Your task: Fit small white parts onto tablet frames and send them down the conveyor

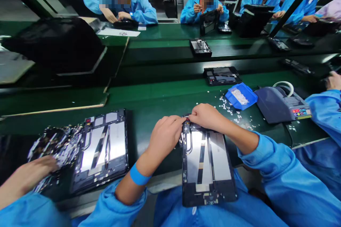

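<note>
An opened tablet housing (221,159), with silvery panels and dark ribbon cables inside, lies in front of me, its near end jutting past the bench edge. My left hand (166,131) is at its upper left corner, fingers closed near a small red part (187,119). Close against it, my right hand (206,115) pinches at the same top edge. Whatever the fingertips hold is hidden or too small to name. A blue band circles my left wrist.
Another opened tablet (114,142) lies left, beside a heap of shiny strips (57,145) touched by a co-worker's hand (33,172). A blue tray (241,95) of white bits, scattered white pieces and a grey tape dispenser (277,103) stand right. More housings (222,75) lie beyond.
</note>
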Demonstrator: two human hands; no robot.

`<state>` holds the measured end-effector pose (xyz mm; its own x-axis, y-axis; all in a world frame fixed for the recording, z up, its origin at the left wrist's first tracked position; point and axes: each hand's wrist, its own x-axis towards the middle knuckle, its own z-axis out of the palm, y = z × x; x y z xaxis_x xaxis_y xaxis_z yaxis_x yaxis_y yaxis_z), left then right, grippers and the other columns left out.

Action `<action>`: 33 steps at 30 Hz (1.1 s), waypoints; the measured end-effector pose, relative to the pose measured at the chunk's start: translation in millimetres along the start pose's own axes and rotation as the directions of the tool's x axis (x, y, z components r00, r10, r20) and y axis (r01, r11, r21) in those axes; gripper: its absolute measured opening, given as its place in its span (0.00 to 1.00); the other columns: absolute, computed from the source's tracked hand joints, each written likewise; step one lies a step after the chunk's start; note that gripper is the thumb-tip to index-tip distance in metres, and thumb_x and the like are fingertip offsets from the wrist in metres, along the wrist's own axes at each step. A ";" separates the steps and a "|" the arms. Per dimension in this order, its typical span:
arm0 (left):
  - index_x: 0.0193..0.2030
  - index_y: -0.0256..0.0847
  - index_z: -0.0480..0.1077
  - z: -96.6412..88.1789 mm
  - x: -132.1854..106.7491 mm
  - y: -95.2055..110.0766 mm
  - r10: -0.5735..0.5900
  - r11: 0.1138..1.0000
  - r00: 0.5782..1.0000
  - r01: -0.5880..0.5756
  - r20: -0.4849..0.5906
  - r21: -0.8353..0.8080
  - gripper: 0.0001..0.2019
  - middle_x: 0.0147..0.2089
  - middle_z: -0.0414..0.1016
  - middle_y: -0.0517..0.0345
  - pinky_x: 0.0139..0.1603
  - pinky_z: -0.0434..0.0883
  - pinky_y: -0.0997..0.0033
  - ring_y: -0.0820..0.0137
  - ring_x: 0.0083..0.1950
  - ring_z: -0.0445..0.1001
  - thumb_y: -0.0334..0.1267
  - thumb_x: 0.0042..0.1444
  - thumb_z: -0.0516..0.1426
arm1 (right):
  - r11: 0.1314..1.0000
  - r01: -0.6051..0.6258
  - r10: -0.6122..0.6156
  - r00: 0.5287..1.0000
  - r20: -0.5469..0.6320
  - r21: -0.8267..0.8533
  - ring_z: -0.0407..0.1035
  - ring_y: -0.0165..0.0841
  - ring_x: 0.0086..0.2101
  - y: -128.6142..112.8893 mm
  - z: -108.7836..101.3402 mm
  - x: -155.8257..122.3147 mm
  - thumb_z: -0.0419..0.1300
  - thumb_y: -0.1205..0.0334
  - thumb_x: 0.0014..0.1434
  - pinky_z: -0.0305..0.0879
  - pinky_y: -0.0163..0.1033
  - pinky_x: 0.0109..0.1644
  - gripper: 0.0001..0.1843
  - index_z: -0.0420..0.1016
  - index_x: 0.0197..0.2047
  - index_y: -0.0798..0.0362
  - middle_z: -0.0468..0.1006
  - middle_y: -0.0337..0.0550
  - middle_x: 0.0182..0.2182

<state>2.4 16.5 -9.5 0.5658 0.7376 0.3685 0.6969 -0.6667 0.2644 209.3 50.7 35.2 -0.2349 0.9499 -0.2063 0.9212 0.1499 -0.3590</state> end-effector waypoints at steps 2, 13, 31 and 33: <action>0.58 0.41 0.76 -1.3 3.1 0.7 0.007 0.999 1.000 -0.008 0.030 0.039 0.15 0.51 0.82 0.49 0.47 0.70 0.58 0.59 0.46 0.76 0.33 0.70 0.53 | 1.000 -0.008 0.009 0.999 0.040 -0.014 0.73 0.34 0.31 0.2 -2.3 3.8 0.60 0.57 0.62 0.53 0.37 0.30 0.14 0.83 0.30 0.51 0.83 0.45 0.30; 0.63 0.38 0.72 -17.0 8.6 15.7 0.096 0.909 0.963 -0.188 0.252 0.371 0.19 0.50 0.79 0.45 0.36 0.64 0.58 0.58 0.43 0.73 0.28 0.67 0.54 | 0.997 0.065 -0.063 0.997 -0.039 0.031 0.72 0.33 0.31 6.7 3.8 -3.2 0.59 0.57 0.64 0.51 0.37 0.31 0.14 0.81 0.30 0.51 0.82 0.42 0.29; 0.51 0.43 0.79 -15.7 42.3 -15.8 -0.348 0.807 0.880 0.457 0.323 -0.375 0.15 0.51 0.84 0.54 0.52 0.74 0.63 0.60 0.51 0.81 0.39 0.65 0.52 | 0.895 0.397 -0.433 0.883 -0.183 -0.204 0.67 0.37 0.38 32.3 35.3 -36.0 0.56 0.69 0.71 0.62 0.39 0.42 0.22 0.76 0.64 0.46 0.74 0.46 0.41; 0.48 0.42 0.79 -14.0 49.0 -14.7 -0.346 0.806 0.863 0.474 0.368 -0.354 0.15 0.50 0.85 0.53 0.52 0.73 0.62 0.59 0.51 0.81 0.40 0.63 0.53 | 0.895 0.408 -0.435 0.889 -0.144 -0.181 0.66 0.36 0.37 32.9 30.9 -34.0 0.55 0.69 0.71 0.61 0.38 0.42 0.21 0.76 0.63 0.46 0.73 0.45 0.40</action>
<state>13.8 60.9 17.1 0.4098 0.9065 -0.1016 0.6737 -0.2257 0.7037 238.0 14.8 2.3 -0.5650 0.8186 0.1034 0.7844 0.5718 -0.2403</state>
